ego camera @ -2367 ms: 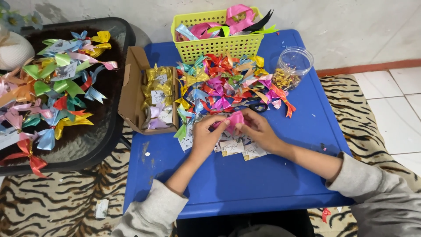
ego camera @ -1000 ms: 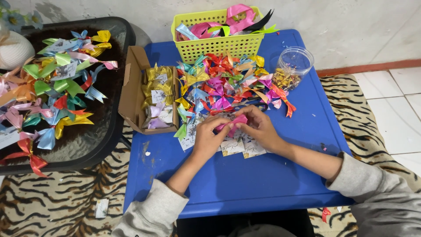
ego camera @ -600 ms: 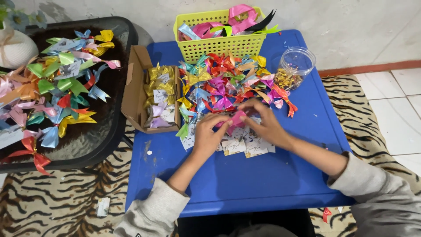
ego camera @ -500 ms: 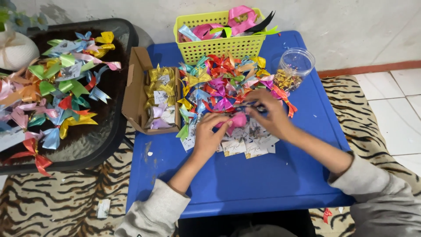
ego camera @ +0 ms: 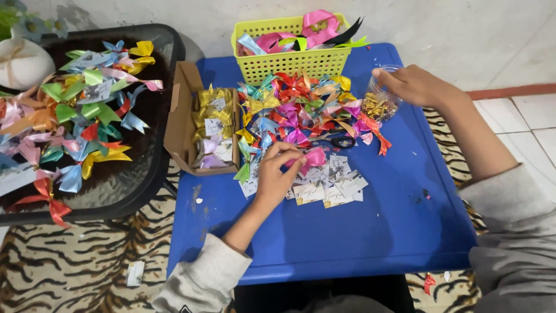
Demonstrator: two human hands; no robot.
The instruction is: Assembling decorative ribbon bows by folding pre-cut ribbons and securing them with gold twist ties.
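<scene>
My left hand [ego camera: 277, 174] pinches a small pink ribbon bow [ego camera: 314, 157] above a scatter of small printed cards [ego camera: 324, 185] on the blue table [ego camera: 359, 243]. Just beyond lies a heap of coloured ribbon bows [ego camera: 301, 107], with black scissors [ego camera: 341, 141] at its near edge. My right hand [ego camera: 412, 85] reaches to the far right and its fingers rest on the rim of a clear plastic jar [ego camera: 379, 103] holding small gold pieces.
A yellow basket [ego camera: 289, 61] with ribbons stands at the table's far edge. An open cardboard box [ego camera: 180, 124] with gold and lilac bows sits on the left. A dark glass side table [ego camera: 145, 174] bearing many bows stands to the left, on a tiger-striped rug [ego camera: 75, 266].
My right hand has left the pink bow and moved up and to the right, onto the clear jar. The left hand stays put with the bow.
</scene>
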